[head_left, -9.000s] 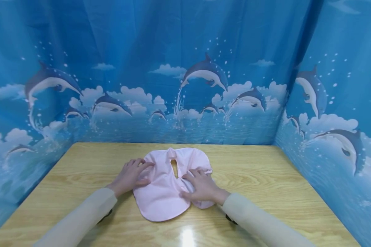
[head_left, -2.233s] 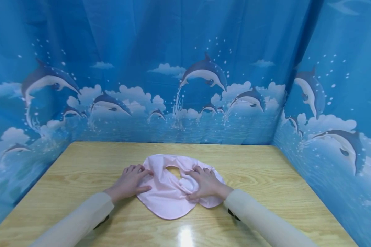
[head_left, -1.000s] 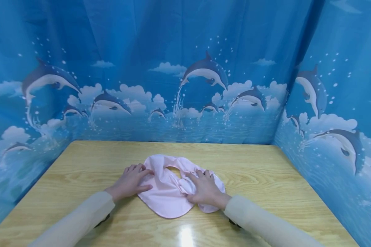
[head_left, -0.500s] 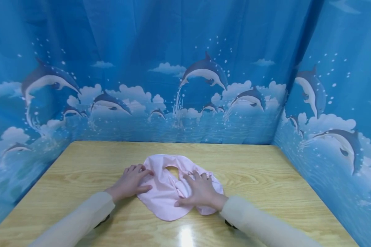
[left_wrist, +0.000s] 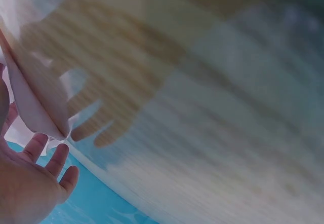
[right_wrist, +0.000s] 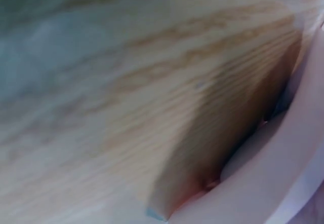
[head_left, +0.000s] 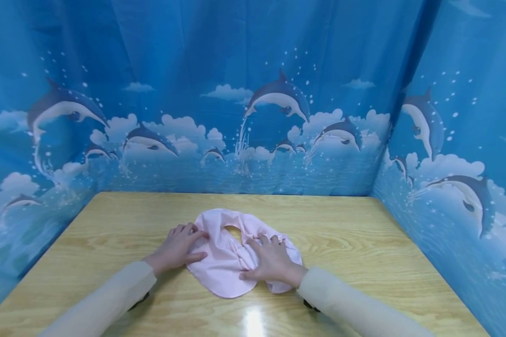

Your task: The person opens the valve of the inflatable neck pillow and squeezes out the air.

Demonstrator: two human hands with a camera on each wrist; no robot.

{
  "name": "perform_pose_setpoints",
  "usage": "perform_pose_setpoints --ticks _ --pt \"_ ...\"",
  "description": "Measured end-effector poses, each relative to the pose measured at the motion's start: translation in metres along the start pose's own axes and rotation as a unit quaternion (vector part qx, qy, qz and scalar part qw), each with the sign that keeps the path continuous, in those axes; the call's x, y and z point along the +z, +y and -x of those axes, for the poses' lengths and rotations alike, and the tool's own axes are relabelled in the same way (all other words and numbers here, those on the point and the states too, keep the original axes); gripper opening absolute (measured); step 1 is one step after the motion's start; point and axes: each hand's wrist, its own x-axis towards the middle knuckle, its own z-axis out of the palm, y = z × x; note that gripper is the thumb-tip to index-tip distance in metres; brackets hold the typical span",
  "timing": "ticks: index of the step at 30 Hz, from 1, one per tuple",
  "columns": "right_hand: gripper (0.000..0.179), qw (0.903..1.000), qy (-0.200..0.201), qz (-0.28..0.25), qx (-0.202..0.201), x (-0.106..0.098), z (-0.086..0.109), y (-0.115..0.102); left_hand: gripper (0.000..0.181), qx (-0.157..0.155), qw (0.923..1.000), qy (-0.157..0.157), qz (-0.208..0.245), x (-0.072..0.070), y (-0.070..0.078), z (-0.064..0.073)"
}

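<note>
A pale pink cloth bib with rounded edges and an oval opening lies creased on the wooden table. Its right part is bunched into folds. My left hand rests at the bib's left edge, thumb and fingers spread apart with the fingertips on the cloth. In the left wrist view the hand has loosely bent fingers beside a raised cloth edge. Across the folds on the right lies my right hand, fingers spread and thumb reaching left. The right wrist view shows a lifted bib edge, the fingers mostly hidden.
The wooden table extends around the bib on all sides. Blue curtains printed with dolphins and clouds close off the back and both sides. A bright light reflection sits on the tabletop near the front.
My right hand has shifted slightly left and toward me, its thumb now farther over the bib's middle. The folds under it moved along. Earlier, the bib's opening was narrower and upright. My left hand stays nearly still.
</note>
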Motion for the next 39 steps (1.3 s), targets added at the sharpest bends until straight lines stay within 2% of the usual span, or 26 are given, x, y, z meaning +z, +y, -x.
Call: perform_pose_setpoints --ticks 8,14,21,27,33,39 --pt "0.075 0.9994 0.013 0.021 -0.024 -0.0014 -0.0020 0.0016 0.044 -0.002 1.0000 0.000 -0.008 -0.0008 0.0009 -0.0012" --pt "0.074 0.9996 0.014 0.013 -0.019 -0.0004 -0.0037 0.0013 0.046 0.002 0.9999 0.002 -0.013 -0.0029 0.0040 -0.0006" --pt "0.071 0.9997 0.023 0.003 -0.003 -0.0001 -0.0041 -0.0007 0.049 -0.007 0.9998 -0.012 -0.017 -0.0026 0.0060 0.0000" --pt "0.078 0.9998 0.017 -0.002 0.000 0.0011 -0.0037 -0.0005 0.048 -0.010 0.9997 -0.018 -0.010 -0.0027 0.0056 0.0003" --pt "0.085 0.9993 -0.002 0.012 -0.034 0.0022 -0.0039 0.0024 0.049 -0.021 0.9993 -0.030 -0.003 -0.0023 0.0054 0.0007" --pt "0.076 0.9962 -0.042 0.012 -0.075 0.0009 -0.0055 0.0035 0.047 -0.008 0.9998 -0.016 -0.002 -0.0004 0.0036 0.0021"
